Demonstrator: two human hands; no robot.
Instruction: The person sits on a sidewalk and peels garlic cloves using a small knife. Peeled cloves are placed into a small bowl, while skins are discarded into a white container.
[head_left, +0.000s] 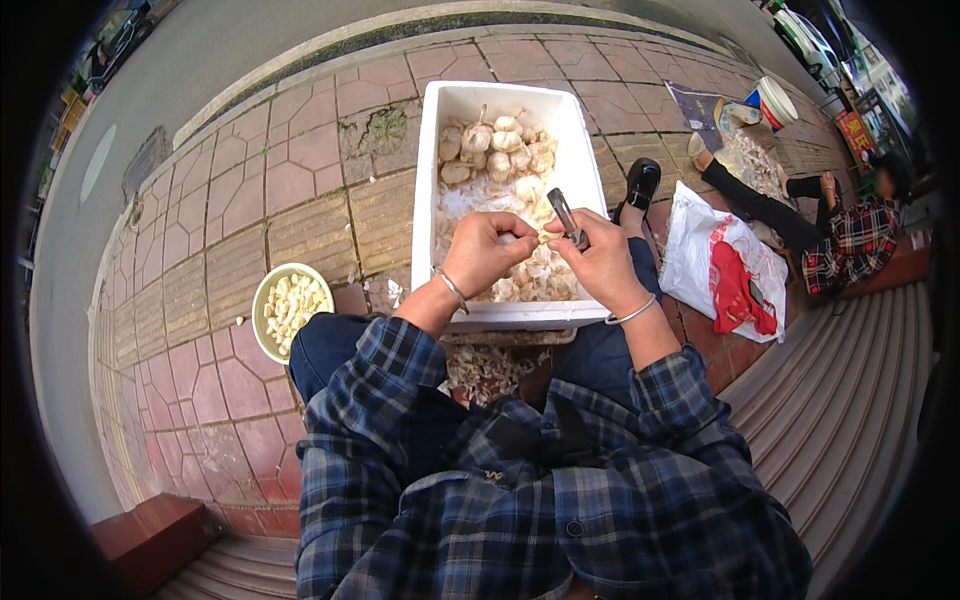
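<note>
Over a white polystyrene box (425, 187), my hands meet fingertip to fingertip. My left hand (480, 251) pinches a garlic clove, mostly covered by the fingers; a pale piece (508, 238) shows in its curl. My right hand (600, 259) grips a small dark, metallic tool (564, 214), perhaps a small knife, while its thumb and forefinger touch the clove at the left fingertips. Whole garlic bulbs (499, 150) fill the box's far end. Loose papery garlic skins (536, 281) lie under my hands. Left of my knee, a light-coloured bowl (260, 300) holds peeled garlic cloves (291, 309).
More skins (487, 371) litter the ground between my legs. To the right lie a white sack (694, 255) and a red cloth item (731, 289). Beyond them a person (851, 236) sits near a skin pile (750, 165) and a white bucket (778, 103).
</note>
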